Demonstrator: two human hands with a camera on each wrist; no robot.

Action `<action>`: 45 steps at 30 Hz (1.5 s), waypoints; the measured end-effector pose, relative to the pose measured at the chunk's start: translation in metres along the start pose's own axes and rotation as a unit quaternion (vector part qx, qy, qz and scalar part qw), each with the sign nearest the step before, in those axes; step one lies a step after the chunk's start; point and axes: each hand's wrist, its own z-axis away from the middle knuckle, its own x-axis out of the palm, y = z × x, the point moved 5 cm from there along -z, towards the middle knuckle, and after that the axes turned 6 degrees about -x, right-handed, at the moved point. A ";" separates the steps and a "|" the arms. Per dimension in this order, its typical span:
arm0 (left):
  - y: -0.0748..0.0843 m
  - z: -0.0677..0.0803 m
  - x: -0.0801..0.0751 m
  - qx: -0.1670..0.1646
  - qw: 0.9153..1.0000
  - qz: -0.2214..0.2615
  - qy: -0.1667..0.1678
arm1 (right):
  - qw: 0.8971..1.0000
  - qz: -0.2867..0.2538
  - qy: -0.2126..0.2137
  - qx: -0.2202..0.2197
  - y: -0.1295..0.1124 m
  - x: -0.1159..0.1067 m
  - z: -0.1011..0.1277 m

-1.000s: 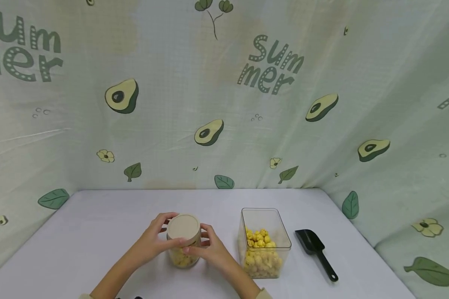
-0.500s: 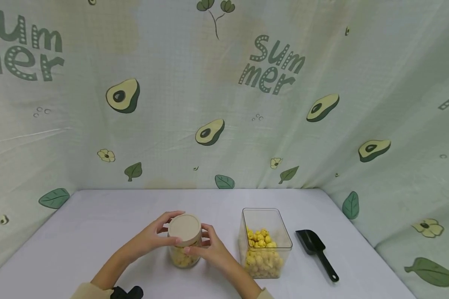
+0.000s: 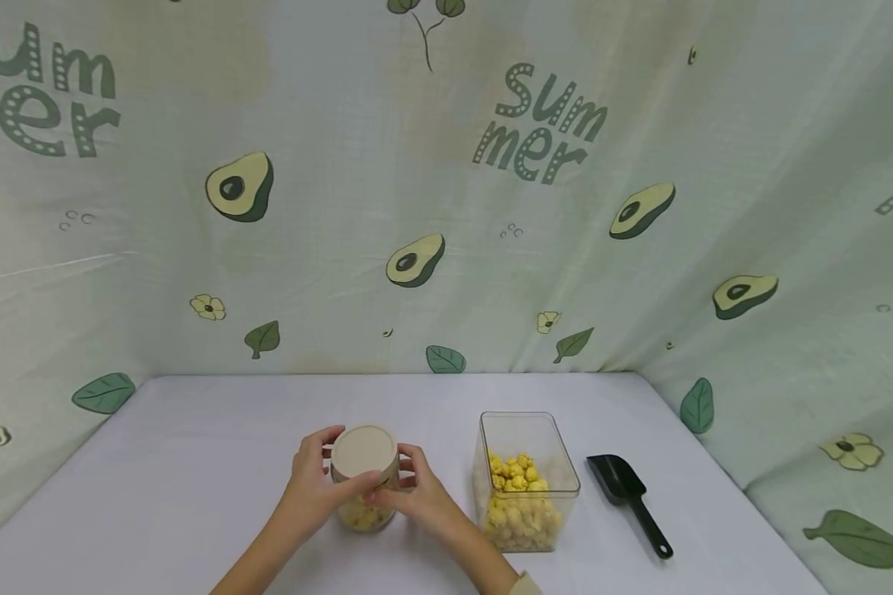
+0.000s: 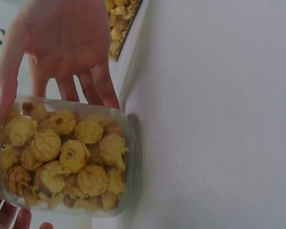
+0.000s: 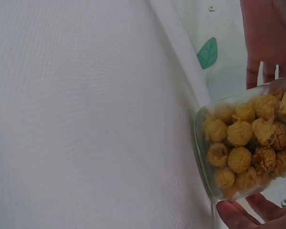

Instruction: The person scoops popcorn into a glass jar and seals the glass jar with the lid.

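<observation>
i see left hand shifted lower, curled round jar | right hand pinches lid rim, unchanged | lid seated, i judge tightening | popcorn box, scoop unmoved

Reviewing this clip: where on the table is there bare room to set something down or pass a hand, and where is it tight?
The table is bare left of the left hand, and along the back by the curtain. It is crowded in front: both hands, with the right hand, grip the lidded jar, close to the open container. A narrow strip separates the container from the black scoop.
</observation>
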 end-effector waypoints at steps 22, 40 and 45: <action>0.000 -0.013 -0.007 0.126 0.990 -0.038 -0.049 | 1.000 0.011 -0.007 -0.002 -0.001 -0.003 -0.001; -0.012 -0.016 -0.010 0.112 0.988 -0.010 -0.102 | 0.999 0.044 -0.024 -0.011 0.000 -0.005 -0.004; -0.008 -0.003 -0.008 0.070 0.997 -0.009 -0.013 | 0.998 0.044 -0.028 -0.025 -0.004 -0.004 -0.002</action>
